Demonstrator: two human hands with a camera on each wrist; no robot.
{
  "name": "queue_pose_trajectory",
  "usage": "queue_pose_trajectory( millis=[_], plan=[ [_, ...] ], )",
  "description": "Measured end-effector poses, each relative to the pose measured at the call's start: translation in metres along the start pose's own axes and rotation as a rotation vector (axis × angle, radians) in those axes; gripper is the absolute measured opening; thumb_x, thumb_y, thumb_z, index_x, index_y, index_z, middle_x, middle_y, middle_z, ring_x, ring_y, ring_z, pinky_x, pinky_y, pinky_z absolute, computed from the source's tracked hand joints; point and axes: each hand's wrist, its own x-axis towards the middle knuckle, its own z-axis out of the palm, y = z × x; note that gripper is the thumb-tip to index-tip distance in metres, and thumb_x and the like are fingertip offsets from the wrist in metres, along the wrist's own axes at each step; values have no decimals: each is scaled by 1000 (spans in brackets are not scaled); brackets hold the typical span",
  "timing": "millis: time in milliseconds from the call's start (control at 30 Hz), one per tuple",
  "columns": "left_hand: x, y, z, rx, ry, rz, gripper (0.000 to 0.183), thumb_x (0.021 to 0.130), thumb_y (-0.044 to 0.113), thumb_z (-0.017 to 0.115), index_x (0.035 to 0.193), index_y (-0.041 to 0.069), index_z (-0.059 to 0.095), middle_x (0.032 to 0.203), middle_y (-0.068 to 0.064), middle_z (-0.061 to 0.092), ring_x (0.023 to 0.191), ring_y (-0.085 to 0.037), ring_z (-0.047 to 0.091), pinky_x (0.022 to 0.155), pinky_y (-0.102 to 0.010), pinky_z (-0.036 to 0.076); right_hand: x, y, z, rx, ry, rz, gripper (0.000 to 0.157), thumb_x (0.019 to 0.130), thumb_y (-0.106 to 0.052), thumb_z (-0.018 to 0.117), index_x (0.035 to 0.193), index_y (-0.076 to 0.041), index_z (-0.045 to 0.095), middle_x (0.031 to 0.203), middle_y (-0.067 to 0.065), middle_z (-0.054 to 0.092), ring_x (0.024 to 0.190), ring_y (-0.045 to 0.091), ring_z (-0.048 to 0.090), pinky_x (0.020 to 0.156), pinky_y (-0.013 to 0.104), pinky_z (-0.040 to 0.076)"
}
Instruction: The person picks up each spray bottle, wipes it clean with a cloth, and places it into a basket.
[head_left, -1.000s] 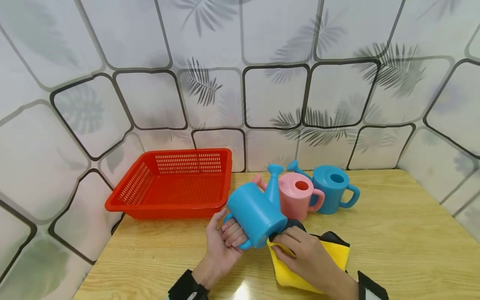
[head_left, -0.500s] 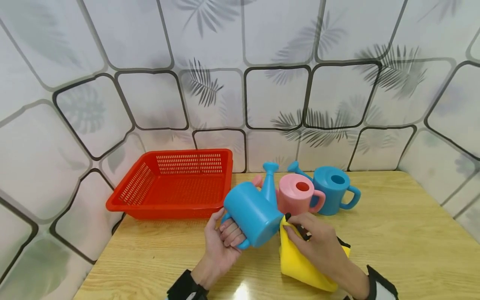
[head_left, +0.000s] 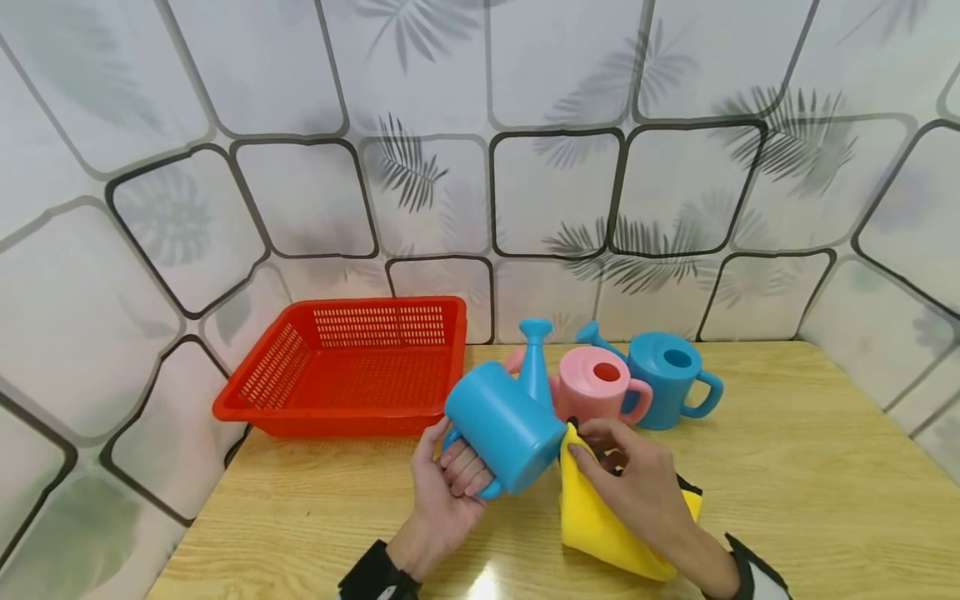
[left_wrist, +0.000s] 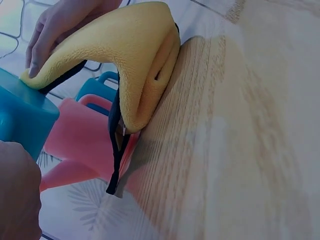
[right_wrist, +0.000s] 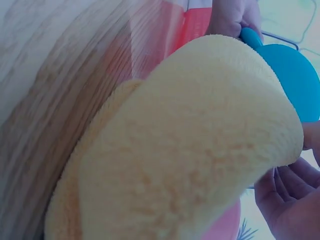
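My left hand point(head_left: 450, 492) grips the handle of a blue watering can point(head_left: 506, 429), which is tilted on its side with its spout pointing up and its base turned to the right. With thumb and fingers my right hand point(head_left: 637, 479) pinches a corner of a yellow cloth point(head_left: 600, 533) with a dark edge, right at the can's base rim. The rest of the cloth hangs in a fold down to the table, as the left wrist view shows. In the right wrist view the cloth covers much of the scene.
Behind the hands stand a pink watering can point(head_left: 592, 383) and a second blue watering can point(head_left: 663, 379), both upright. A red plastic basket point(head_left: 345, 421) sits at the back left of the wooden table point(head_left: 810, 467), before a patterned wall.
My right hand has moved slightly right and up, drawing the cloth's corner to the edge of the can's base. The held can has shifted a little left, its spout swinging leftward.
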Motion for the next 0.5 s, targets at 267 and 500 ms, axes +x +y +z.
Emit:
queue_pose_trajectory(
  millis=[267,500],
  plan=[
    [1,-2,3,-5,36,3,50,93,39,48,54,19,25,47,5,19,40,-9,19,42,-20,20,-1,0,1,-7,0,16,20,78,-8,80,95,-11,69,83,-1,74,69,6,64,56,28,60],
    [1,-3,6,-17,58,8,50,92,39,50,54,19,26,46,6,19,40,-9,19,42,-20,22,-7,-1,8,61,-83,49,14,79,-7,78,87,-14,68,76,-5,73,59,4,60,54,25,58]
  ],
)
